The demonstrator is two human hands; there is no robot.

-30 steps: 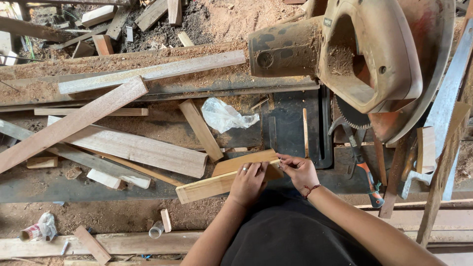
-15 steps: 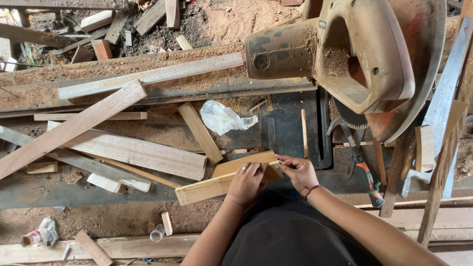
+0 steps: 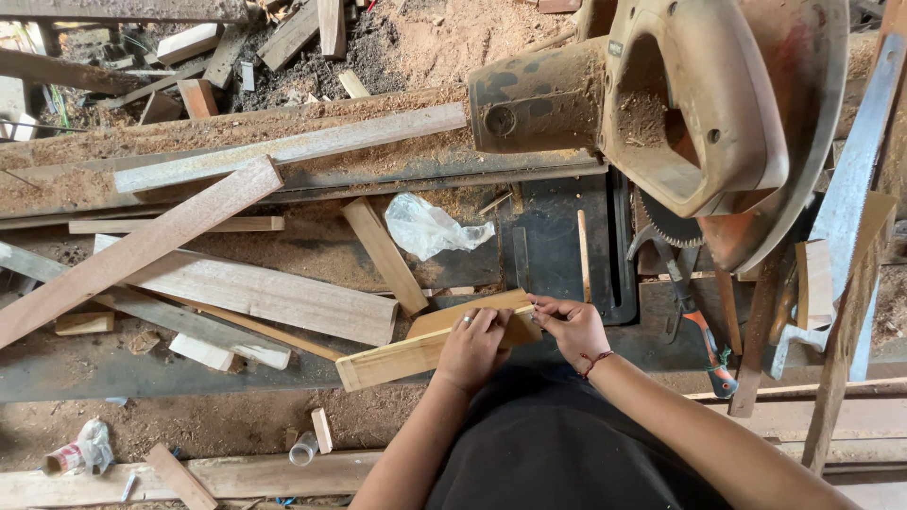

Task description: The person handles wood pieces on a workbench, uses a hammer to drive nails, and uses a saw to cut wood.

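Marking is the step in hand, as I judge it. My left hand [image 3: 475, 348] lies flat, fingers spread and pressing down on the pale wood strip [image 3: 416, 354], which rests slantwise at the near edge of the saw bench [image 3: 113, 364], just in front of the black saw table [image 3: 553, 250]. A second, darker strip [image 3: 453, 314] sits touching it on the far side. My right hand [image 3: 570, 328] is at the strip's right end, fingertips pinched together as if on a pencil or small marker; the item itself is too small to make out, so I cannot tell what they grasp. The mitre saw [image 3: 680, 104] hangs raised above the table's right half, blade clear of the work. A crumpled plastic bag [image 3: 430, 227] lies on the bench near the table's left edge, and loose offcuts crowd the bench's left side. By my judgement, the next move calls for steady downward pressure from the left hand so the strip does not shift while the right hand works at the end.
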